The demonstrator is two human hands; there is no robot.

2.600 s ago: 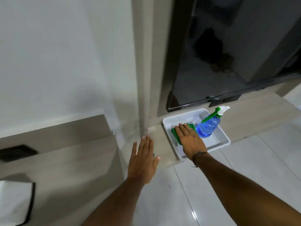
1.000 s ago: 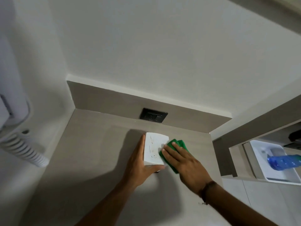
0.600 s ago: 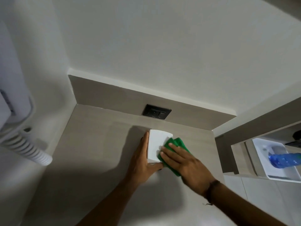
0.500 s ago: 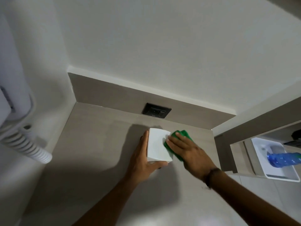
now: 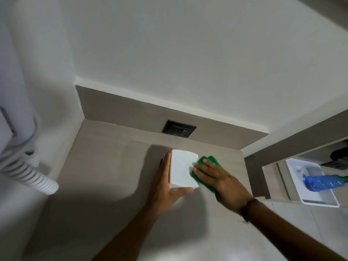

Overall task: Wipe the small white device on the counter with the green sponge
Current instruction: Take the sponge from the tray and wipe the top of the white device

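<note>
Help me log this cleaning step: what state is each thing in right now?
white device: on the counter, gripped
green sponge: pressed against the device's right edge
left hand: grips the device
right hand: flat fingers press the sponge
spray bottle: lying in the white tray

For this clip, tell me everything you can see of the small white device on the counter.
The small white box-shaped device looks like smooth matte plastic. It is rectangular, with a plain broad face up and a thin near edge showing, and no markings are readable. It sits on the grey-beige counter, in front of the black wall socket. The left hand holds its left side, thumb curled at the near edge. The right hand presses the green sponge against its right edge.
</note>
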